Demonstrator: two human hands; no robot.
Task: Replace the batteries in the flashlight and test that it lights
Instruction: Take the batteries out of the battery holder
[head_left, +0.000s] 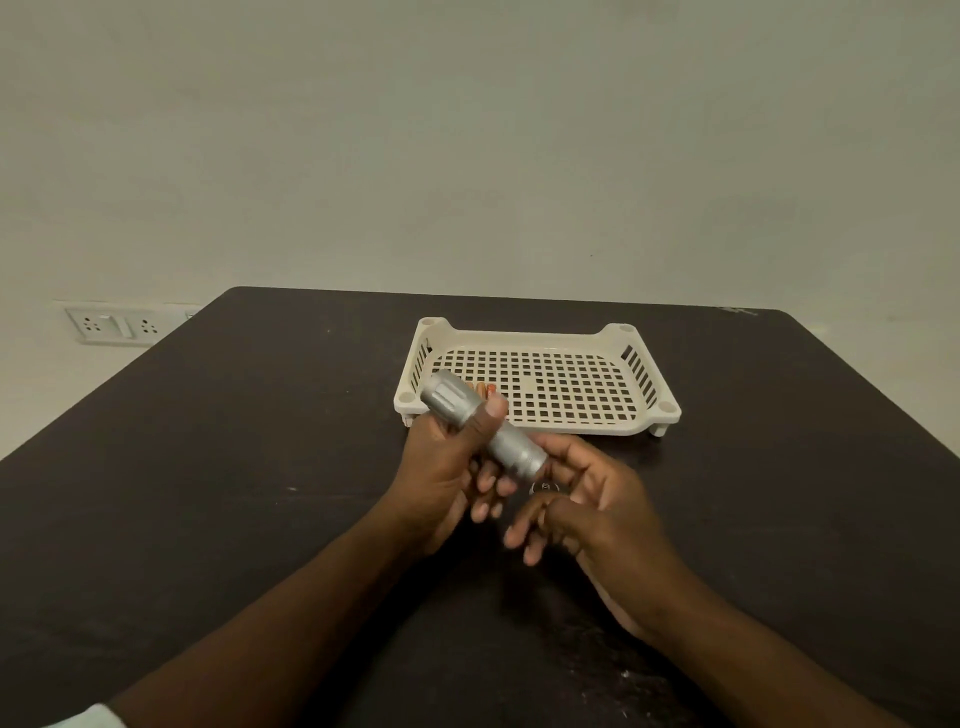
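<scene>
Near the middle of the frame, the left hand (447, 467) is gripping a silver, ridged metal flashlight (480, 423), fingers curled under the barrel and the thumb pressing across its top. The flashlight is lying tilted, its wider head pointing to the upper left and its tail end slanting down to the right. The right hand (592, 509) is sitting just beside that tail end with its fingers loosely curled; a small round silvery piece (543, 487) is showing between them, though what it is cannot be told. Just behind the hands, a cream perforated plastic tray (644, 415) is resting on the dark brown table (234, 467), with small orange-tipped batteries (485, 389) peeking out at its near left corner behind the flashlight head. A white wall socket panel (117, 325) is sitting at the left edge.
</scene>
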